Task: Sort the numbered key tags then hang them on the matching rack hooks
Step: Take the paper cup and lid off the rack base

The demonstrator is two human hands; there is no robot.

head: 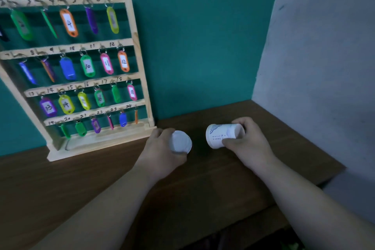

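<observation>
the left hand (162,149) grips a round white lid (180,141); the right hand (248,143) grasps a white jar (221,135) tipped sideways, over the wooden table (182,199). the coloured key tags (69,22) hang on the numbered wooden rack (101,142) against the teal wall.

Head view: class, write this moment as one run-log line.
left hand: holds round white plastic lid | right hand: grips white plastic jar tipped sideways, lid off | wooden rack: coloured key tags hang on hooks
</observation>
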